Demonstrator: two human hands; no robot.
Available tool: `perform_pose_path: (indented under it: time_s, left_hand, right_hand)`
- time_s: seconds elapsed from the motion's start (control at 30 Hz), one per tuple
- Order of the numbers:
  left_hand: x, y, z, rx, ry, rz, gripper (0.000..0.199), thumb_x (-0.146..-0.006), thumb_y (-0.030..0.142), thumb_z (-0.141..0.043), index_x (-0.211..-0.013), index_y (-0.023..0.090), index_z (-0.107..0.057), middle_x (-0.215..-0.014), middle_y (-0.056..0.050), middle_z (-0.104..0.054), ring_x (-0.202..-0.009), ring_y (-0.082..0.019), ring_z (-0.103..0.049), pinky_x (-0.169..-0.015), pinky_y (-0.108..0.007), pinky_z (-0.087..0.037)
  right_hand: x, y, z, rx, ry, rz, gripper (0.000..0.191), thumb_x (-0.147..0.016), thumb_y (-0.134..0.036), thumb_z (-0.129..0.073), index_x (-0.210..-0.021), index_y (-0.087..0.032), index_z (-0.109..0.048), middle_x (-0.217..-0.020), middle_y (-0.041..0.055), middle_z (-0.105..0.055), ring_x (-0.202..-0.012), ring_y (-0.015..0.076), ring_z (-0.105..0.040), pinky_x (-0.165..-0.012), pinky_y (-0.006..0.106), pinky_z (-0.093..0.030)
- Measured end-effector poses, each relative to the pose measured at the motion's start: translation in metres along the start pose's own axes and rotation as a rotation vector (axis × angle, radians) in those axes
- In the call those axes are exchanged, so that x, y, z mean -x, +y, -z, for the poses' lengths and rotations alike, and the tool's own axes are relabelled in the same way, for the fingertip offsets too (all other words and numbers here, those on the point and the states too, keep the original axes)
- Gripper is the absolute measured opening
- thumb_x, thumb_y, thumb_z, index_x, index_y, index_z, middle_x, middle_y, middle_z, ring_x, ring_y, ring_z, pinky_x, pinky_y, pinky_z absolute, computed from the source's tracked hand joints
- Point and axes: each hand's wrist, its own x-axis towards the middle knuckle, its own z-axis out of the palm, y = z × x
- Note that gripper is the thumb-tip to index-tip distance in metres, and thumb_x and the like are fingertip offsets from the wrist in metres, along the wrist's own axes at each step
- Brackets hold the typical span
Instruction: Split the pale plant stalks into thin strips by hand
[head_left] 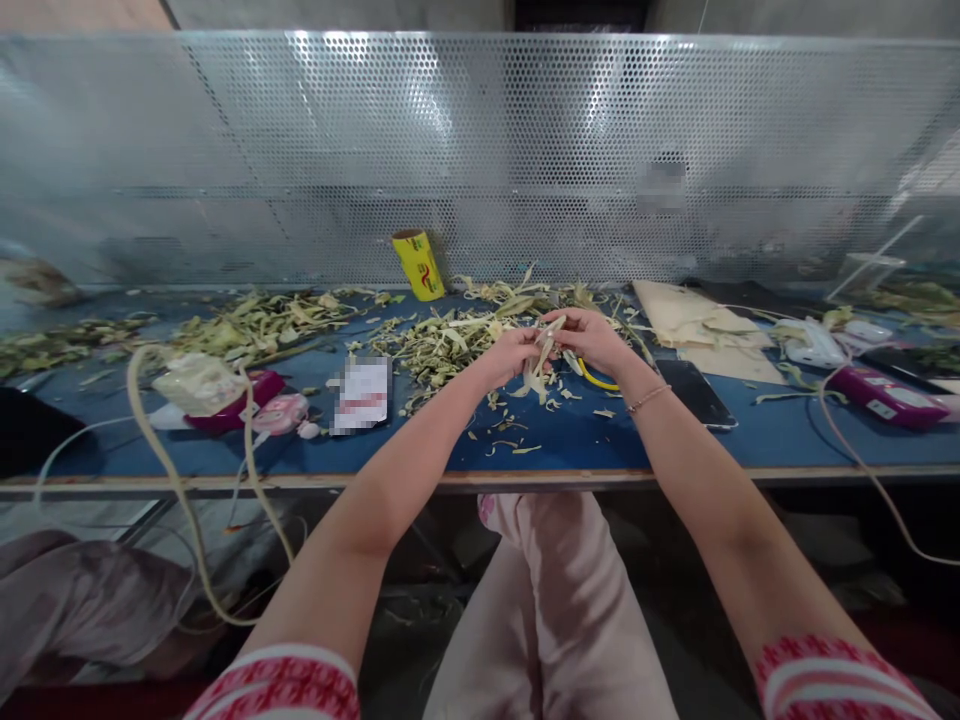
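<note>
Both hands meet over the blue table (442, 455), in front of a heap of dried plant strips (442, 340). My left hand (517, 355) has its fingers pinched on a pale, leaf-like plant strip (537, 378), whose end hangs down. From the other side, the fingers of my right hand (589, 338) close on the same strip near its top. Just under my right wrist lies a yellow loop (600, 382), partly hidden. Small pale scraps (517, 445) are scattered on the table below the hands.
A yellow printed tube (420, 265) stands behind the heap, before a perforated metal screen (480, 150). Left are a white printed packet (363, 395), a purple device (236, 402) and a looped hose (154, 430). Right are a phone (696, 392), cardboard (694, 318) and another purple device (889, 395).
</note>
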Motion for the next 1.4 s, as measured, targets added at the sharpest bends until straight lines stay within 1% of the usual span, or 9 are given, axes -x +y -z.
perform_pose_path:
  time_s: [0.1, 0.23, 0.43, 0.57, 0.67, 0.87, 1.07, 1.23, 1.4]
  left_hand:
    - [-0.004, -0.001, 0.002, 0.039, -0.004, 0.010, 0.020, -0.068, 0.003, -0.047, -0.083, 0.011, -0.058, -0.066, -0.005, -0.066, -0.050, -0.010, -0.058, -0.055, -0.023, -0.050]
    - [-0.006, -0.003, 0.002, 0.075, 0.034, 0.045, 0.018, -0.084, 0.023, -0.049, -0.085, 0.011, -0.062, -0.067, -0.008, -0.068, -0.051, -0.011, -0.059, -0.058, -0.025, -0.052]
    - [-0.005, -0.006, 0.005, -0.051, 0.059, -0.005, 0.023, -0.078, 0.034, -0.066, -0.078, 0.011, -0.067, -0.070, -0.007, -0.069, -0.057, -0.010, -0.059, -0.061, -0.025, -0.049]
    - [-0.005, -0.008, 0.008, -0.211, 0.067, -0.087, 0.022, -0.075, 0.034, -0.068, -0.075, 0.012, -0.070, -0.049, 0.001, -0.055, -0.041, -0.005, -0.042, -0.044, -0.021, -0.032]
    - [-0.004, -0.007, 0.008, -0.288, 0.115, -0.131, 0.014, -0.074, 0.027, -0.067, -0.074, 0.013, -0.069, -0.042, 0.006, -0.043, -0.035, -0.002, -0.027, -0.040, -0.020, -0.022]
    - [-0.007, -0.008, 0.009, -0.128, 0.129, -0.147, 0.009, -0.067, 0.018, -0.067, -0.072, 0.011, -0.064, -0.059, -0.002, -0.063, -0.052, -0.010, -0.057, -0.055, -0.023, -0.044]
    - [-0.005, -0.006, 0.009, -0.248, 0.135, -0.187, 0.006, -0.067, 0.016, -0.064, -0.069, 0.011, -0.066, -0.052, 0.000, -0.061, -0.039, -0.004, -0.042, -0.045, -0.020, -0.033]
    - [-0.005, -0.006, 0.009, -0.142, 0.116, -0.123, 0.015, -0.071, 0.025, -0.064, -0.068, 0.011, -0.068, -0.058, -0.003, -0.064, -0.052, -0.010, -0.057, -0.055, -0.022, -0.045]
    - [-0.004, -0.006, 0.010, -0.098, 0.094, -0.087, 0.020, -0.072, 0.031, -0.069, -0.068, 0.011, -0.069, -0.058, -0.003, -0.065, -0.053, -0.010, -0.058, -0.055, -0.022, -0.046]
  right_hand:
    - [-0.001, 0.001, 0.000, 0.132, 0.066, 0.071, 0.031, -0.066, -0.031, -0.073, -0.091, -0.016, -0.066, -0.064, -0.0021, -0.063, -0.056, 0.0089, -0.052, -0.058, 0.025, -0.043]
    - [-0.002, 0.002, 0.000, 0.176, 0.115, 0.107, 0.023, -0.066, -0.031, -0.071, -0.082, -0.016, -0.066, -0.062, -0.0030, -0.060, -0.058, 0.0095, -0.052, -0.060, 0.026, -0.042]
    - [-0.003, 0.003, 0.001, 0.184, 0.092, 0.102, 0.017, -0.064, -0.027, -0.070, -0.075, -0.017, -0.063, -0.062, -0.0021, -0.060, -0.058, 0.0104, -0.053, -0.060, 0.027, -0.042]
    - [-0.004, 0.004, 0.000, 0.162, 0.065, 0.072, 0.009, -0.064, -0.019, -0.064, -0.073, -0.017, -0.064, -0.061, -0.0023, -0.060, -0.056, 0.0100, -0.052, -0.059, 0.026, -0.042]
    - [-0.002, 0.002, -0.002, 0.113, 0.082, 0.037, 0.009, -0.062, -0.016, -0.064, -0.071, -0.016, -0.064, -0.060, -0.0033, -0.058, -0.053, 0.0075, -0.047, -0.057, 0.024, -0.040]
    - [0.003, -0.005, -0.005, -0.115, -0.041, -0.027, 0.019, -0.063, -0.024, -0.073, -0.079, -0.017, -0.064, -0.076, 0.0014, -0.065, -0.072, 0.0117, -0.060, -0.072, 0.028, -0.048]
    - [-0.004, 0.005, 0.000, 0.144, 0.119, 0.041, 0.021, -0.066, -0.030, -0.073, -0.080, -0.016, -0.065, -0.066, 0.0000, -0.062, -0.062, 0.0104, -0.055, -0.065, 0.027, -0.047]
    - [-0.005, 0.007, 0.001, 0.447, 0.148, 0.146, 0.018, -0.068, -0.032, -0.068, -0.076, -0.016, -0.066, -0.063, 0.0003, -0.062, -0.056, 0.0107, -0.052, -0.055, 0.025, -0.041]
    - [-0.005, 0.007, -0.002, 0.394, 0.094, 0.180, 0.016, -0.069, -0.030, -0.066, -0.077, -0.016, -0.064, -0.067, 0.0015, -0.064, -0.062, 0.0131, -0.058, -0.060, 0.026, -0.046]
